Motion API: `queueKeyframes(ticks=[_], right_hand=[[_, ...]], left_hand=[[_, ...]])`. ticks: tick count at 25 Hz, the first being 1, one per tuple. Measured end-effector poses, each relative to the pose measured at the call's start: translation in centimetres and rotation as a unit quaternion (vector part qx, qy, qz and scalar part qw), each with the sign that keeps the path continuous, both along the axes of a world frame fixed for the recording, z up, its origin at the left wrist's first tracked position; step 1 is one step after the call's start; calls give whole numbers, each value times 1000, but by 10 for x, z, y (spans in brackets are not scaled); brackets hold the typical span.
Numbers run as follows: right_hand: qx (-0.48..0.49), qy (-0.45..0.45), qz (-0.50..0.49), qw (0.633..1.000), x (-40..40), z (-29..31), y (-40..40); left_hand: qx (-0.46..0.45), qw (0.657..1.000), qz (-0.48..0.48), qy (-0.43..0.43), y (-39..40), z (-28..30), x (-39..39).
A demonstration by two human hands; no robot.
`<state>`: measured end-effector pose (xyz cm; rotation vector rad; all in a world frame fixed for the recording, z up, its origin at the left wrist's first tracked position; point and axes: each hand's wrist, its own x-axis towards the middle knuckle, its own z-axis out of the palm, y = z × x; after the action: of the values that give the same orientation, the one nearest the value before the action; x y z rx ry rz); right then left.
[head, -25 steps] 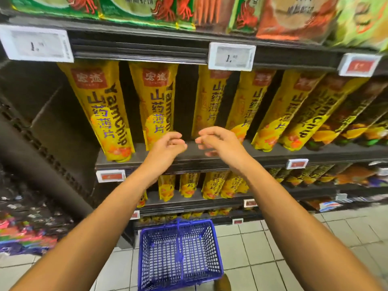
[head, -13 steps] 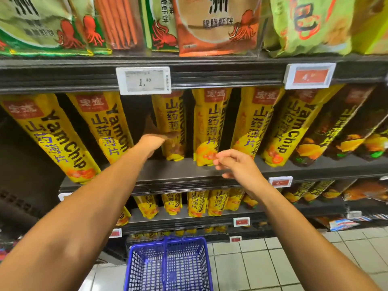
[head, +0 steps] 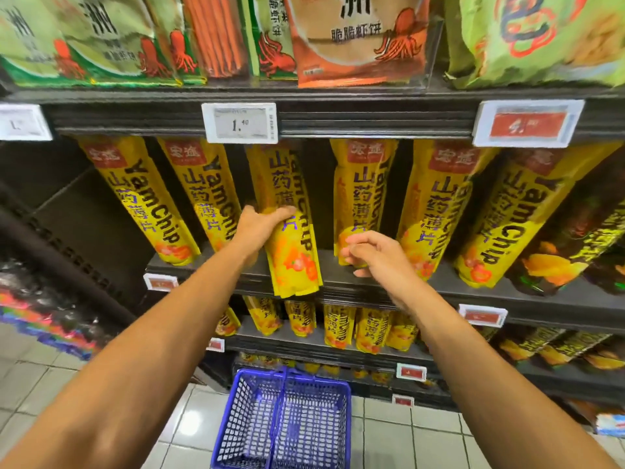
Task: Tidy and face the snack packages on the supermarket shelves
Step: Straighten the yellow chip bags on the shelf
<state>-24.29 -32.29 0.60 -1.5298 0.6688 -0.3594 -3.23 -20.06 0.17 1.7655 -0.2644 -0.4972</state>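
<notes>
shelf (head: 338, 286) at chest height carries a row of tall yellow yam chip packs standing side by side, fronts outward, most leaning slightly to the left at the top. left hand (head: 258, 225) grips the third pack (head: 291, 252) from the left around its middle, fingers wrapped across the front; this pack sits forward of its neighbours, its bottom edge hanging over the shelf lip. right hand (head: 375, 253) is just in front of the base of the fourth pack (head: 363, 191), fingers loosely curled, holding nothing; whether the fingertips touch the pack cannot be told. first pack (head: 142, 201) and second pack (head: 203, 194) stand to the left of the gripped one, fifth pack (head: 436, 204) and sixth pack (head: 514, 225) to the right, beyond them darker packs (head: 581, 238) of a similar shape. price tag (head: 240, 122) reading 1.40 is clipped to the shelf edge above the row, a red tag (head: 527, 123) further right. upper shelf holds green and orange snack bags (head: 355, 38) with octopus drawings. lower shelves hold more yellow packs (head: 338, 328). blue basket (head: 284, 424) stands on the tiled floor (head: 406, 434) below the arms
</notes>
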Motion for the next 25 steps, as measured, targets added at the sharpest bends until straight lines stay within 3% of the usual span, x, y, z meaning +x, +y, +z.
queueKeyframes(ticks=[6, 13, 21, 25], right_hand=[[4, 17, 42, 999, 21, -18, 21], [120, 27, 153, 981, -2, -39, 74], [181, -29, 72, 980, -43, -53, 133], [191, -45, 43, 980, -59, -52, 160]], left_hand=[[6, 996, -70, 45, 49, -2, -39], [-5, 985, -142, 101, 90, -21, -90], [-97, 948, -207, 220, 150, -46, -138], [-119, 945, -223, 208, 170, -50, -148]])
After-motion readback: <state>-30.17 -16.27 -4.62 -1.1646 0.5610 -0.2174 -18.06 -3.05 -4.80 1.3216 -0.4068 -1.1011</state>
